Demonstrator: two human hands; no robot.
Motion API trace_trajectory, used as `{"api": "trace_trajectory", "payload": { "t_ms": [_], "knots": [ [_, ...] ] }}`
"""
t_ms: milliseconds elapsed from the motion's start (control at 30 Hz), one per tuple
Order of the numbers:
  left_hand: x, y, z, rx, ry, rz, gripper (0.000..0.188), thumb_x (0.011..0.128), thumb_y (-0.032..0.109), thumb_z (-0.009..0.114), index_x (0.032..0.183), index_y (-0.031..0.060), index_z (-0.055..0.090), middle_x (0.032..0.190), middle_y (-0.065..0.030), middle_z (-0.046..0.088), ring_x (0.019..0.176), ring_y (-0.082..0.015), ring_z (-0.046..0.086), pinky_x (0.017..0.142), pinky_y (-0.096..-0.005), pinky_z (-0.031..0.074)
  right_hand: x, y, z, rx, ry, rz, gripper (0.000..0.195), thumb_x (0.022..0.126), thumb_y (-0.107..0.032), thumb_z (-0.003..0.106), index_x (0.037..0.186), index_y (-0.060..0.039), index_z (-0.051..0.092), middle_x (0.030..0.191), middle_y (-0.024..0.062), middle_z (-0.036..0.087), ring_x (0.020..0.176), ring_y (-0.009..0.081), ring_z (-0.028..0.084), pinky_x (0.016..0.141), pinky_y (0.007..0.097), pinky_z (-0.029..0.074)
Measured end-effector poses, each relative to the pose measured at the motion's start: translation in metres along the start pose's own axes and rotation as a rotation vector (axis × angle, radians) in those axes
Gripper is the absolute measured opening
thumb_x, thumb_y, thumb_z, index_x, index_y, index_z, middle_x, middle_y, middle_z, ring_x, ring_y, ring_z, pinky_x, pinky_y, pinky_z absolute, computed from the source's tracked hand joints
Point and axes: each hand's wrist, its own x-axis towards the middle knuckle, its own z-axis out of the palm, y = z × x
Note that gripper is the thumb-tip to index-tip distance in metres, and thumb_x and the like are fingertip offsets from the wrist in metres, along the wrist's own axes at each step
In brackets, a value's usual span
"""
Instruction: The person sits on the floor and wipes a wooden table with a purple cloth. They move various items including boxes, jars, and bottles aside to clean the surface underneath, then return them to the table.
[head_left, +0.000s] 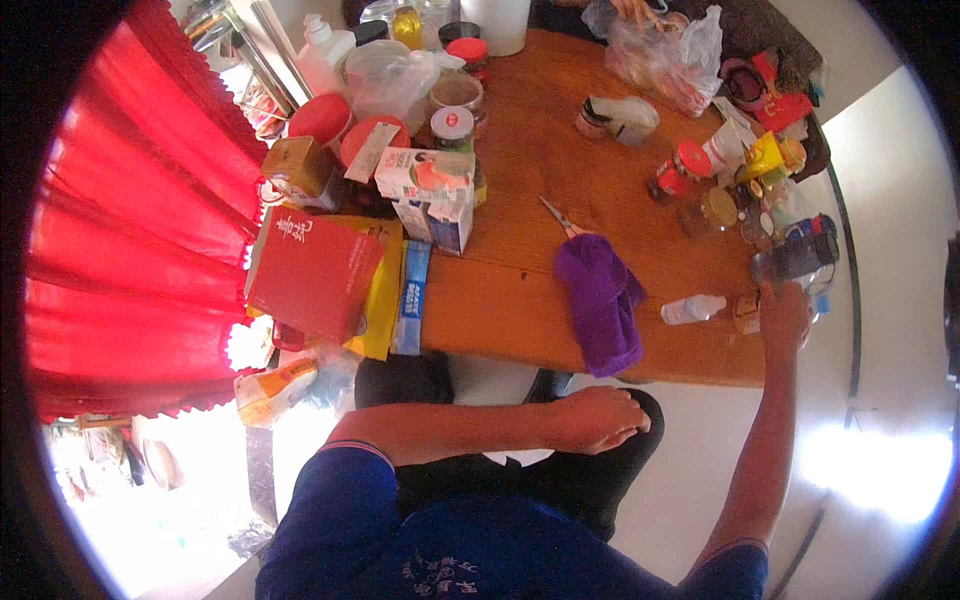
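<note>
My left hand (600, 421) rests over my knee with its fingers curled in, and nothing shows in it. At the right end of the wooden table (517, 277), my right hand (786, 307) reaches in among jars and bottles. Its fingers meet the near side of a dark-topped clear container (799, 259); whether they grip it is hidden. Left of that hand lies a small white plastic bottle (691, 309) on its side. A folded purple towel (600, 304) lies nearer the middle, with scissors (561, 217) sticking out from its far end.
Cartons (426, 174), red-lidded jars (321, 118) and a red book or box (315, 274) crowd the left side. Red-topped jars (690, 159) and a gold-lidded jar (718, 208) stand at right. Another person's hand (636, 10) touches a plastic bag (664, 60) at the far edge.
</note>
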Motion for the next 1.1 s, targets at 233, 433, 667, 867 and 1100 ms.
{"api": "trace_trajectory", "payload": {
  "t_ms": [233,433,667,867,1100],
  "knots": [
    [-0.028,-0.031,0.001,-0.058,0.049,-0.089,0.019,0.094,0.01,0.066,0.113,0.0061,0.066,0.095,-0.015,0.069,0.092,-0.0342,0.067,0.078,-0.048,0.053,0.001,-0.012,0.001,0.112,0.076,0.109,0.058,0.091,-0.05,0.072,0.111,0.0033,0.061,0.108,0.034,0.063,0.101,0.0521,0.064,0.087,0.0599,0.053],
    [-0.034,-0.034,-0.002,-0.112,0.068,-0.071,0.019,0.095,0.009,0.066,0.114,0.0052,0.066,0.097,-0.0145,0.07,0.094,-0.034,0.067,0.081,-0.046,0.053,0.008,-0.012,0.034,0.082,0.207,0.059,0.059,0.091,-0.049,0.073,0.116,0.001,0.054,0.114,0.0351,0.057,0.102,0.0518,0.064,0.084,0.0579,0.054],
    [-0.042,-0.04,0.005,-0.13,0.091,-0.066,0.017,0.095,0.008,0.065,0.112,0.0041,0.066,0.099,-0.0149,0.07,0.093,-0.0345,0.066,0.082,-0.0471,0.053,0.013,-0.036,0.009,0.154,0.033,0.124,0.061,0.092,-0.042,0.073,0.133,-0.0041,0.05,0.121,0.0354,0.055,0.112,0.0533,0.061,0.092,0.0587,0.053],
    [-0.043,-0.036,0.0,-0.159,0.088,-0.064,0.016,0.095,0.007,0.065,0.111,0.0042,0.065,0.099,-0.0149,0.07,0.094,-0.0341,0.066,0.082,-0.0472,0.053,0.012,-0.015,0.029,0.26,0.021,-0.027,0.067,0.093,-0.038,0.071,0.145,-0.0042,0.046,0.128,0.0355,0.059,0.116,0.0527,0.061,0.098,0.0566,0.051],
    [-0.044,-0.041,0.003,-0.143,0.042,-0.103,0.017,0.095,0.009,0.066,0.111,0.0034,0.065,0.1,-0.0145,0.07,0.095,-0.0329,0.067,0.083,-0.0468,0.053,0.011,-0.03,-0.029,0.393,-0.076,-0.064,0.052,0.097,-0.024,0.068,0.14,0.0012,0.052,0.13,0.0296,0.063,0.12,0.0453,0.062,0.101,0.0514,0.05]
  ]
}}
